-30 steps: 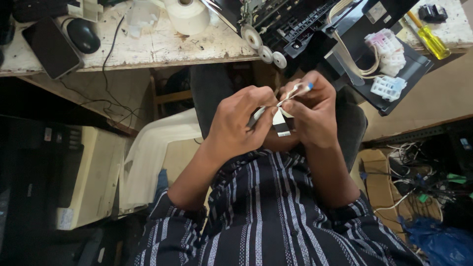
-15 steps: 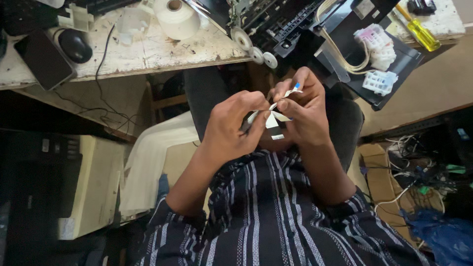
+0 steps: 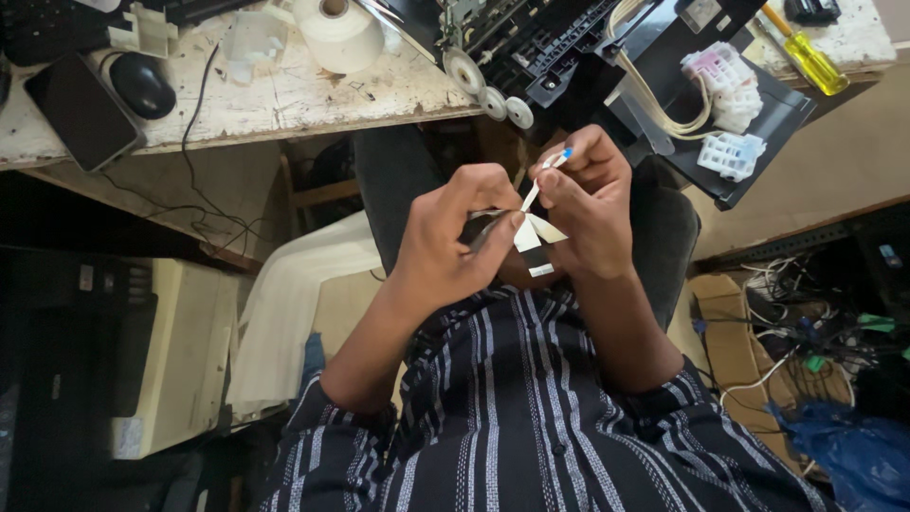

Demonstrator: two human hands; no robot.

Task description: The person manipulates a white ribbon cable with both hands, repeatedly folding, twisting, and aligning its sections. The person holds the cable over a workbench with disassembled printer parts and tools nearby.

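Both hands are raised together over my lap, below the table edge. My left hand [image 3: 453,237] pinches a small dark part [image 3: 485,228] with white flat ribbon cables [image 3: 533,232] coming off it. My right hand [image 3: 590,204] grips one thin white ribbon cable with a blue tip [image 3: 559,157] between thumb and forefinger. The fingertips of both hands almost touch. The palms hide most of the dark part. My striped sleeves and shirt fill the lower frame.
A worn white table [image 3: 284,95] holds an opened black printer [image 3: 588,57] with white rollers, ink tubes and cartridges [image 3: 725,90]. A tape roll [image 3: 336,33], mouse [image 3: 142,83], phone [image 3: 81,109] and yellow screwdriver [image 3: 806,52] lie there. Cables and cardboard sit on the floor at right.
The view has shifted slightly. My hands stay together on the small part, and the blue-tipped ribbon remains pinched in my right fingers.
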